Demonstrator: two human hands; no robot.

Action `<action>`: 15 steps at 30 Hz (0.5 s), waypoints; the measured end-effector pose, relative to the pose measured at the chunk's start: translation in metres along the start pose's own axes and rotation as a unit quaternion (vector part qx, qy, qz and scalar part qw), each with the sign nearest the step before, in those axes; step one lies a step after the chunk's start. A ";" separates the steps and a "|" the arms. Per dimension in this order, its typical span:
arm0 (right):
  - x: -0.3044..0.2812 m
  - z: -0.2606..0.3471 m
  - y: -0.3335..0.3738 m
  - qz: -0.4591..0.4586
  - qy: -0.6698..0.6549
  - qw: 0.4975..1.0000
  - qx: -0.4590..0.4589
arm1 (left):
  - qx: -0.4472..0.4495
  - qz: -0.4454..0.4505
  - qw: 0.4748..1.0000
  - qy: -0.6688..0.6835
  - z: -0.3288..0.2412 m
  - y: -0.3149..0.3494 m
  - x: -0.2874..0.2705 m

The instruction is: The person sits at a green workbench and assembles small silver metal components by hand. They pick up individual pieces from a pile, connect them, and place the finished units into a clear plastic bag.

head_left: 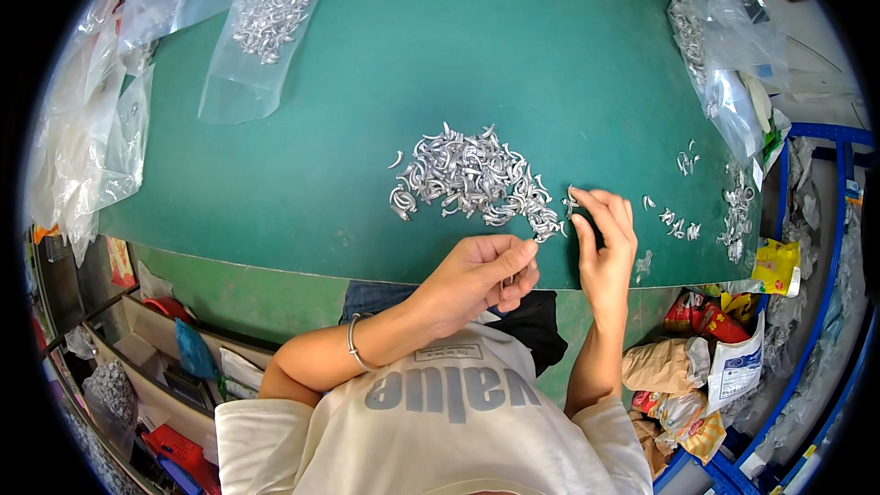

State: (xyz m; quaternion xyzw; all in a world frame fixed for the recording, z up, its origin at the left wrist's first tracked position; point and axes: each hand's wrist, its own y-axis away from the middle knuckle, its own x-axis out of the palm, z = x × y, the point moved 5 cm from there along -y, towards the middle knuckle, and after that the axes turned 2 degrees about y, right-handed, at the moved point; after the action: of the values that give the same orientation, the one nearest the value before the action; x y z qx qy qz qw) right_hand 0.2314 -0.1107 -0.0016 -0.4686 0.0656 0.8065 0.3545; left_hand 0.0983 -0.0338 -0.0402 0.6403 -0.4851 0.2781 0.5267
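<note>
On the green tabletop, head view: heap of small curved metal pieces sits mid-table, near the front edge; overlap hides the lower ones. Left hand at the heap's lower right: fingers curled, thumb pressed to forefinger. Pieces show right at the thumb tip, can't tell if pinched or just lying behind it; palm hidden. Right hand just right of the heap: thumb and forefinger a bit apart, a small metal piece in the gap, too small to tell if both tips grip it. Loose pieces lie further right, count unclear. Clear bag at upper left holds more. Plastic sheets on the left blur together toward the dark rim; blue rack cut off on the right.
</note>
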 end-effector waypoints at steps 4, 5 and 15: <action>0.006 0.001 -0.001 0.004 0.076 0.996 -0.053 | 0.019 -0.007 0.999 -0.045 0.002 -0.001 0.004; 0.005 0.001 -0.001 -0.002 0.082 0.995 -0.060 | 0.029 -0.005 0.998 -0.058 0.004 -0.001 0.003; 0.009 0.004 0.026 0.048 -0.456 0.873 0.169 | 0.215 -0.080 0.946 -0.230 -0.011 0.001 0.006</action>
State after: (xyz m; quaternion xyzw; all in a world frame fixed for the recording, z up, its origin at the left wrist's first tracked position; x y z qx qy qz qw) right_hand 0.2094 -0.1240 -0.0124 0.0214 0.0540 0.9233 0.3798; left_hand 0.1009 -0.0257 -0.0316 0.8214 -0.4693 0.1779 0.2711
